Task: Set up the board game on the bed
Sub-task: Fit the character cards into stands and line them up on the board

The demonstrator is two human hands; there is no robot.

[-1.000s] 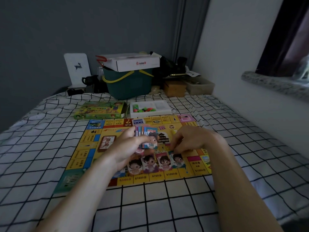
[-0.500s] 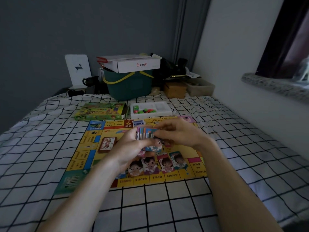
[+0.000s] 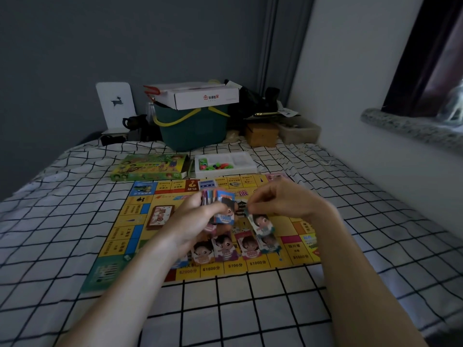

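Note:
A yellow game board (image 3: pixel 130 221) lies flat on the checked bed sheet (image 3: pixel 250 301). My left hand (image 3: pixel 198 221) holds a stack of play-money notes (image 3: pixel 220 205) above the board's middle. My right hand (image 3: pixel 283 202) pinches a single note (image 3: pixel 260 222) by its top edge, hanging just above a row of notes (image 3: pixel 225 249) laid along the board's near edge. A deck of red-brown cards (image 3: pixel 160 216) rests on the board to the left.
The green game box (image 3: pixel 150 167) and a white tray of small coloured pieces (image 3: pixel 225 164) sit beyond the board. Behind them stand a green bucket (image 3: pixel 194 128) topped by a white carton, a wooden box (image 3: pixel 261 134) and clutter. A wall and window sill (image 3: pixel 411 128) run along the right.
My right hand drew one note off the stack in my left hand and carried it right and down toward the row of notes. My left hand stayed put with the stack.

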